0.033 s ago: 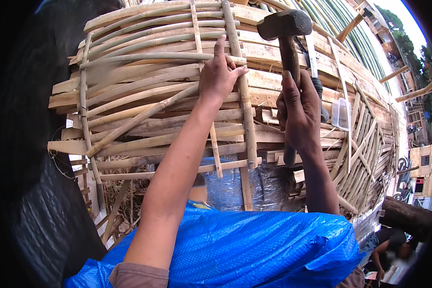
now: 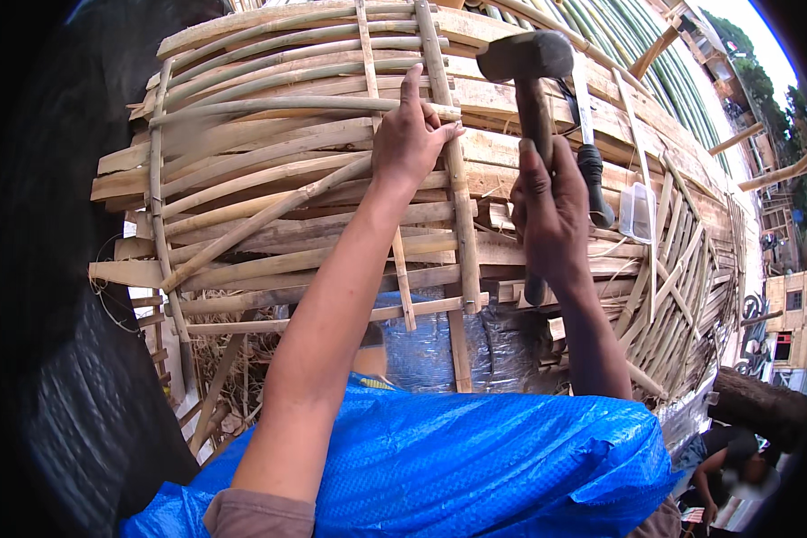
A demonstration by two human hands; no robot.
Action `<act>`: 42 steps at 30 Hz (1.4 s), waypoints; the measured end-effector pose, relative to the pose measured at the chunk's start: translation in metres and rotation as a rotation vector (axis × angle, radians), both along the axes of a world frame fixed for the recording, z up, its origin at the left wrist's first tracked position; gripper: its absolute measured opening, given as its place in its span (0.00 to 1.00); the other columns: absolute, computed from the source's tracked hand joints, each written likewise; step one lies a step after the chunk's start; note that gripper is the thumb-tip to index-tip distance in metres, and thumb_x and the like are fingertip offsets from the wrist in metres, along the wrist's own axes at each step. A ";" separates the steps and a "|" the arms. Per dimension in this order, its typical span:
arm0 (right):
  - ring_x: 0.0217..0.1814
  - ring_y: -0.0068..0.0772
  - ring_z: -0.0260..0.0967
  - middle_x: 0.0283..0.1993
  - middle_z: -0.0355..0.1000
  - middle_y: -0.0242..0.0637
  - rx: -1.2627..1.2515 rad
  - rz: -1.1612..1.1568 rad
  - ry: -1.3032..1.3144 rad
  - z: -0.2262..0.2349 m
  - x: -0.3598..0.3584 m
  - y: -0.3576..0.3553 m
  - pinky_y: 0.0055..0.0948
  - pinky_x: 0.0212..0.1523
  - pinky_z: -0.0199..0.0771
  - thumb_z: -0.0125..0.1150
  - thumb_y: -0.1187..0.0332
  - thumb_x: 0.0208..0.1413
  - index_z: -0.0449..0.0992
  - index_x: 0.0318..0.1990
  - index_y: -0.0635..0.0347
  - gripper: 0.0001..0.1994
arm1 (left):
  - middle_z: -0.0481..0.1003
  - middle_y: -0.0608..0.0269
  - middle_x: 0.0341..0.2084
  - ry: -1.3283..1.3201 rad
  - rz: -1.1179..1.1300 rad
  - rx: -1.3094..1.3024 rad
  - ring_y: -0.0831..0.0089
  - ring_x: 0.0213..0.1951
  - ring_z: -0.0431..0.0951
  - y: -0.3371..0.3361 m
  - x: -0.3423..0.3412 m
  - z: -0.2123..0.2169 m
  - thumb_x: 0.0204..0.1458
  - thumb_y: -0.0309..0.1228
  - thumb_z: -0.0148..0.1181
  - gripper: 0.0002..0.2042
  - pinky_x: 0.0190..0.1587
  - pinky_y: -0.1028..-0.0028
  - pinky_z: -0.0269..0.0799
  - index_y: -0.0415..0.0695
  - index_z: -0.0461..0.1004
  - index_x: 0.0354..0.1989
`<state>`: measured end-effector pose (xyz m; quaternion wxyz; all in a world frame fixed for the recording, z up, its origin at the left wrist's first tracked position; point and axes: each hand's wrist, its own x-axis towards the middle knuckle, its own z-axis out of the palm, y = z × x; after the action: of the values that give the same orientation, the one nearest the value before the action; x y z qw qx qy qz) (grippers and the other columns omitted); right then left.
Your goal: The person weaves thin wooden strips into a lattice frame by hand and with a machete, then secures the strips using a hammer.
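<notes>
My left hand is at the right end of a bamboo slat, where it crosses an upright bamboo strip. Its index finger stretches upward, and the thumb and another finger close about the slat's end. Whether a nail is pinched there is too small to tell. My right hand grips the wooden handle of a hammer, its dark block head raised above and right of the left hand. Several slats form a lattice panel with one diagonal brace.
Under the panel lie stacked sawn boards. A long blade with a black handle and a clear plastic box lie right of the hammer. A blue sheet covers my front. Another person is at lower right, near a log.
The hammer and my right hand have shifted slightly left, showing more of the blade's black handle. My left hand and the bamboo panel are where they were.
</notes>
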<state>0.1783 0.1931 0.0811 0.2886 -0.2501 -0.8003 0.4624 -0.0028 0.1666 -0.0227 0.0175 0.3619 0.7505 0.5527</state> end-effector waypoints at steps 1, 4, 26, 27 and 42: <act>0.19 0.31 0.62 0.20 0.65 0.42 0.096 -0.039 -0.127 -0.016 0.001 0.004 0.37 0.23 0.61 0.50 0.56 0.69 0.63 0.36 0.62 0.17 | 0.77 0.66 0.21 -0.005 -0.013 0.007 0.71 0.23 0.78 0.003 0.003 0.001 0.40 0.35 0.78 0.47 0.29 0.67 0.75 0.47 0.53 0.69; 0.21 0.55 0.62 0.21 0.67 0.54 0.149 -0.067 -0.269 -0.038 -0.010 0.013 0.50 0.27 0.61 0.51 0.55 0.68 0.64 0.37 0.63 0.18 | 0.76 0.65 0.21 0.001 -0.014 -0.007 0.70 0.22 0.77 0.004 0.000 0.004 0.40 0.34 0.78 0.48 0.29 0.67 0.75 0.47 0.52 0.70; 0.22 0.24 0.61 0.19 0.63 0.34 -0.101 -0.051 -0.105 -0.015 -0.006 0.009 0.34 0.23 0.61 0.50 0.53 0.69 0.65 0.35 0.62 0.19 | 0.74 0.61 0.32 0.039 -0.146 0.378 0.72 0.33 0.74 -0.007 -0.030 -0.017 0.46 0.17 0.49 0.21 0.32 0.75 0.70 0.45 0.71 0.51; 0.20 0.26 0.61 0.19 0.63 0.35 -0.076 -0.059 -0.100 -0.019 -0.005 0.009 0.35 0.22 0.62 0.50 0.53 0.69 0.64 0.34 0.61 0.19 | 0.74 0.60 0.32 0.010 -0.164 0.379 0.71 0.33 0.75 -0.007 -0.027 -0.014 0.46 0.16 0.48 0.20 0.33 0.74 0.72 0.44 0.72 0.49; 0.21 0.17 0.58 0.18 0.59 0.26 -0.124 -0.010 0.017 0.021 0.000 0.002 0.26 0.22 0.58 0.50 0.53 0.70 0.65 0.34 0.60 0.18 | 0.81 0.56 0.23 0.008 -0.138 0.165 0.65 0.28 0.83 -0.006 -0.018 -0.005 0.50 0.22 0.45 0.23 0.39 0.67 0.78 0.44 0.64 0.59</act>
<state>0.1779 0.1948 0.1018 0.2819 -0.2675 -0.7663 0.5116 -0.0209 0.1605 -0.0276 0.0225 0.4150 0.6757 0.6089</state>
